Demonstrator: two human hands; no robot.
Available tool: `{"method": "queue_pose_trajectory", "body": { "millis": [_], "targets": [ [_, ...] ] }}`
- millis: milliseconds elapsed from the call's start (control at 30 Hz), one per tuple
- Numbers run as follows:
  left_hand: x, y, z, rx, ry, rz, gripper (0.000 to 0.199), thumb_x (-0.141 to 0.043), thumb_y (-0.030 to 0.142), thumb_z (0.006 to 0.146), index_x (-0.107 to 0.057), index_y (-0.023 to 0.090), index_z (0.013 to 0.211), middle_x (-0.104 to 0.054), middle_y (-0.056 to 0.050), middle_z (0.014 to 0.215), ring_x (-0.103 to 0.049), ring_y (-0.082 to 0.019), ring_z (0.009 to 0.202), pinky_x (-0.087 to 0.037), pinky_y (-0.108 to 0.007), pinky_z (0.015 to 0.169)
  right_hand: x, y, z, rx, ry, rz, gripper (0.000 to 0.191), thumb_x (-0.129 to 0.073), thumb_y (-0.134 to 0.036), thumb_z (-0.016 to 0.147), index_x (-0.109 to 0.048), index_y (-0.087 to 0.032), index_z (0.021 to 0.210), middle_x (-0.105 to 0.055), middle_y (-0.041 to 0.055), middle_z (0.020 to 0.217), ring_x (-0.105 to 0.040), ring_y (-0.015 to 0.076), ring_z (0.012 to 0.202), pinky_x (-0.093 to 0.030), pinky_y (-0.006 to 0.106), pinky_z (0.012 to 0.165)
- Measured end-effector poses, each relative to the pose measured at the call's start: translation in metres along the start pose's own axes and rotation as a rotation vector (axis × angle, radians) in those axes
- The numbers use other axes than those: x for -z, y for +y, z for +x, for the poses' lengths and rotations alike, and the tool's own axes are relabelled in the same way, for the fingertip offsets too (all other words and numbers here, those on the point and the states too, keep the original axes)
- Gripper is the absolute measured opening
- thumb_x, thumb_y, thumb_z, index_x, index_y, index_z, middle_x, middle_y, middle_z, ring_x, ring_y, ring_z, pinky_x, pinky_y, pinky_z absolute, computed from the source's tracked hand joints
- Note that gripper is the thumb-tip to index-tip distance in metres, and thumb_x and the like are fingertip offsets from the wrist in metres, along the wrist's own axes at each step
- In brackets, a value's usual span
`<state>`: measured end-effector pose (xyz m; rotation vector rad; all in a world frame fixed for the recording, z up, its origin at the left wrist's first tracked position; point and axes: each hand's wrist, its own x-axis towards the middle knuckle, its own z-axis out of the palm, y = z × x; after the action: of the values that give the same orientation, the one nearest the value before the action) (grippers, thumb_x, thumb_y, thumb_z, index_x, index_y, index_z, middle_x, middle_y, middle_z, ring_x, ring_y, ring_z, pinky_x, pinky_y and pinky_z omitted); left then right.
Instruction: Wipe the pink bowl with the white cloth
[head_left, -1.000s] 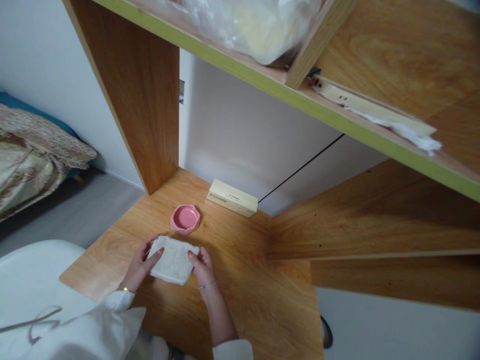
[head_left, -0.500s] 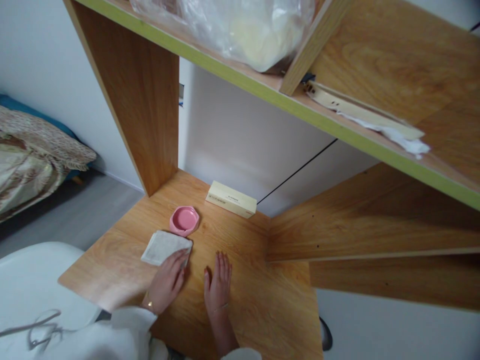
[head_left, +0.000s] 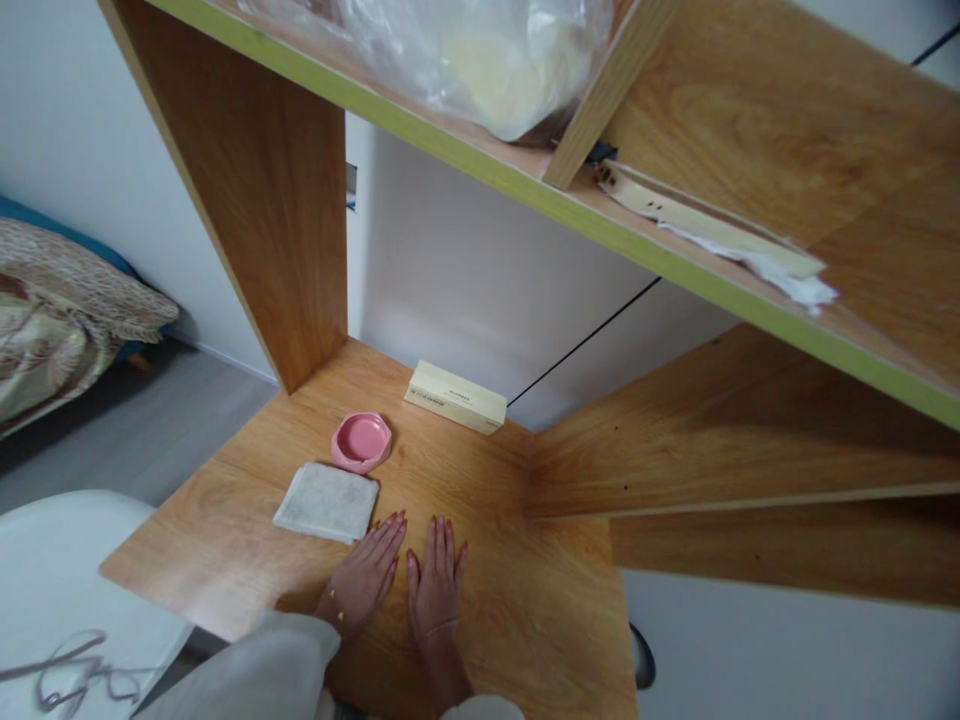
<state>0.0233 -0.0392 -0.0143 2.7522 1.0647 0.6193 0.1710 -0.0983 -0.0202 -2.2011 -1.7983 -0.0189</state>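
My left hand (head_left: 366, 570) lies flat on the wooden desk (head_left: 525, 620), fingers stretched forward and holding nothing. Just beyond its fingertips, to the left, is a folded grey-white cloth (head_left: 328, 502); hand and cloth look slightly apart. My right hand (head_left: 436, 580) rests palm down beside the left one, its fingers extended and thumb a little apart, with nothing in it. Behind the cloth sits a pink ashtray-like dish (head_left: 361, 443) with an angular rim. Farther back, a long cream box (head_left: 455, 398) stands near the wall.
A shelf edge (head_left: 450, 150) crosses overhead, carrying a clear plastic bag (head_left: 495, 70) and an opened cream box (head_left: 705, 220) with white tissue. Wooden panels border the desk left and right. Glasses (head_left: 82, 670) lie on a white chair (head_left: 82, 560) at the left.
My left hand has come off the cloth and moved right onto the desk, next to my right hand. The right hand stays nearly in place. The view has shifted slightly.
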Motion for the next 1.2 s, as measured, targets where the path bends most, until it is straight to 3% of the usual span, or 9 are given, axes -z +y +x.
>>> {"method": "queue_pose_trajectory", "body": {
  "millis": [333,733,1200],
  "targets": [
    [0.0107,0.0035,0.0039,0.018,-0.048,-0.03,0.061,-0.03,0.014,0.09,-0.017,0.011,0.149,-0.041,-0.01,0.146,-0.042,-0.02,0.132,-0.039,-0.036,0.107,0.0069,-0.0022,0.0008,0.015,-0.006,0.004,0.062,-0.034,-0.042,0.095,-0.019,-0.013,0.148,-0.04,0.0127,0.145,-0.03,0.0247,0.137,-0.02,0.053,0.111],
    [0.0112,0.0022,0.0043,0.014,-0.063,-0.043,0.058,-0.032,0.014,0.089,-0.025,0.012,0.147,-0.043,-0.01,0.146,-0.041,-0.02,0.133,-0.04,-0.037,0.106,0.0066,-0.0018,0.0001,0.008,-0.005,0.0,0.059,-0.033,-0.042,0.095,-0.027,-0.014,0.146,-0.04,0.0134,0.145,-0.035,0.0257,0.135,-0.023,0.053,0.109],
    [0.0102,0.0012,0.0038,0.009,-0.045,-0.046,0.059,-0.032,0.014,0.088,-0.025,0.011,0.147,-0.043,-0.011,0.145,-0.042,-0.02,0.132,-0.04,-0.037,0.107,0.0089,-0.0029,0.0012,0.011,0.006,0.015,0.06,-0.034,-0.042,0.095,-0.024,-0.014,0.147,-0.042,0.013,0.144,-0.033,0.0247,0.135,-0.021,0.053,0.11]
  ]
}}
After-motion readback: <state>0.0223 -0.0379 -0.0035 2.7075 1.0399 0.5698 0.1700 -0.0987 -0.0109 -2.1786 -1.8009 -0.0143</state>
